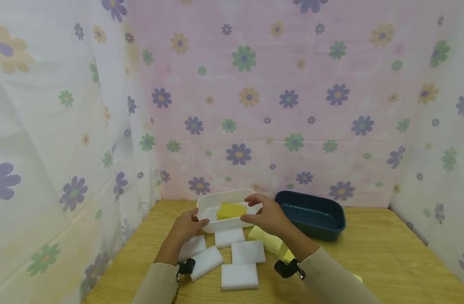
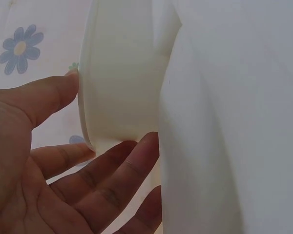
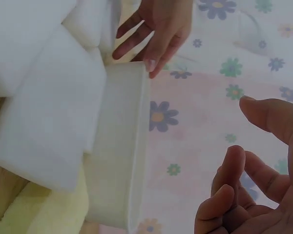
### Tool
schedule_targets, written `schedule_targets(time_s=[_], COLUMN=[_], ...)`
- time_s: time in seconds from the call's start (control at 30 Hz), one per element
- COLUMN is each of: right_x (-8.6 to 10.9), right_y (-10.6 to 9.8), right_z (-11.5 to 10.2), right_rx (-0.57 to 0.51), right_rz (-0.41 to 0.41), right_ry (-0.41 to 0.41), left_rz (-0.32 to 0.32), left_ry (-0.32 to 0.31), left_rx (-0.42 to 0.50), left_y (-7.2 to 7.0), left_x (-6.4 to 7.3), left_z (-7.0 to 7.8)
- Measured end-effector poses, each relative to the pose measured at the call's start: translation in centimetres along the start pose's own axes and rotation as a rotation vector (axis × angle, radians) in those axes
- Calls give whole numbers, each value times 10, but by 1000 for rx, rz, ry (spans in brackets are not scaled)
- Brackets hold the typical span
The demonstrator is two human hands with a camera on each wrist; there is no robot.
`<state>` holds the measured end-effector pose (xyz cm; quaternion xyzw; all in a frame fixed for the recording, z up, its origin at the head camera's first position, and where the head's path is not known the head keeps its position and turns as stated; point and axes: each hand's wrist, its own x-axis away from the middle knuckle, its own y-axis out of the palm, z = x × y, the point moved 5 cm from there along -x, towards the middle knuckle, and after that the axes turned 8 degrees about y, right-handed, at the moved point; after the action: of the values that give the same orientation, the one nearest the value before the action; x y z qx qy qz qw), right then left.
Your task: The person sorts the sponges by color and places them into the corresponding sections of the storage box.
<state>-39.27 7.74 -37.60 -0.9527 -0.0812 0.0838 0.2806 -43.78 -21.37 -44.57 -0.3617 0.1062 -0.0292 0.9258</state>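
A white plastic bin (image 1: 217,226) stands at the back of the table with a yellow sponge (image 1: 231,211) inside it. My left hand (image 1: 188,223) holds the bin's left end, thumb at the rim and fingers round the outer wall, as the left wrist view shows. Over the bin's right end is my right hand (image 1: 270,214), its fingers parted and bent a little. In the right wrist view nothing lies between that hand's thumb and fingers. Several white sponge blocks (image 1: 239,276) lie before the bin, and a pale yellow sponge (image 1: 265,240) is partly beneath my right wrist.
To the right stands a dark blue bin (image 1: 311,215). Another yellow sponge (image 1: 289,256) shows beside my right forearm, and a yellow corner (image 1: 357,278) peeks out past the sleeve. Flowered cloth (image 1: 254,105) hangs behind the wooden table (image 1: 387,253) and at both sides.
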Motion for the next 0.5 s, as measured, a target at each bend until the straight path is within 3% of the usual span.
schedule_targets(time_s=[0.23,0.5], right_x=[28,55], right_y=[-33,-53], right_z=[1,5], right_rx=[-46,-45], right_rz=[15,8], right_ry=[-20,-21], left_rz=[-8,-18], left_ry=[11,14], left_rx=[-20,-30], left_y=[2,-1], left_x=[-1,2], left_z=[-1,3])
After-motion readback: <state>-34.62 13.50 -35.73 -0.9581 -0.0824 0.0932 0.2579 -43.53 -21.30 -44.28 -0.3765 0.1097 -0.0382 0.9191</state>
